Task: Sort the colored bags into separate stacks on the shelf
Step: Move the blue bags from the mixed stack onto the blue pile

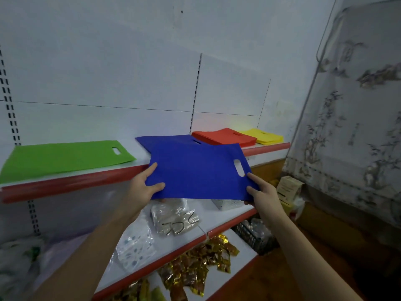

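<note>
Both hands grip 1 blue bag (195, 172) over the shelf's red front edge (71, 183) — left hand (143, 187) and right hand (260, 190) with fingers pinching its near corners. The limp cloth may sag and land skewed on the blue stack (171, 141) — or slide off the edge.
</note>
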Demonstrator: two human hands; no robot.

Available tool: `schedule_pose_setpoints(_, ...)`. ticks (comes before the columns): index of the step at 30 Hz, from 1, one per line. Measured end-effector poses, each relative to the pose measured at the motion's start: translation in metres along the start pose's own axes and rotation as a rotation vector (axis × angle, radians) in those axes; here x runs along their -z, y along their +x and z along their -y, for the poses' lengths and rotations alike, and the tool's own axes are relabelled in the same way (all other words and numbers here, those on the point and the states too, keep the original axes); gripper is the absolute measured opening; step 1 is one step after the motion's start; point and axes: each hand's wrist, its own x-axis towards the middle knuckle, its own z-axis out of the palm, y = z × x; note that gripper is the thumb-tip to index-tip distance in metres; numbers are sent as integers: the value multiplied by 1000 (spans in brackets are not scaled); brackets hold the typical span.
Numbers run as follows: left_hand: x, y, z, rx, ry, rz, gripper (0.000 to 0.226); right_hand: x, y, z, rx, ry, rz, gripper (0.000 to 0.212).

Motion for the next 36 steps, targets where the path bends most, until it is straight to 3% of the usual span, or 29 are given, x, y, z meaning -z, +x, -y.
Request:
schedule_pose_setpoints(9,-14,87,-19,-77,254,-156,67,-33,127,17,109,-106,93,45)
schedule_pose_setpoints(14,-7,129,-22,-69,464,-339,61,-74,202,27,231,-271,163,46)
schedule_pose_setpoints(21,-13,188,-17,65,695,-398,63,-119,310,30,313,-584,335,47)
schedule_pose_setpoints(26,-19,222,-8,233,905,-377,61,-140,369,27,371,-847,451,27)
schedule_pose_setpoints(29,-21,235,-2,339,981,-348,14,-147,385,26,416,-1010,577,13)
schedule_pose_setpoints(31,-24,242,1,379,1037,-333,15,-150,393,25,435,-1125,674,20)
schedule_pose_setpoints(34,-28,243,1,393,1049,-343,55,-154,404,26,502,-1321,747,29)
schedule_pose_setpoints(36,-26,242,3,403,1031,-342,60,-161,411,27,566,-1333,727,27)
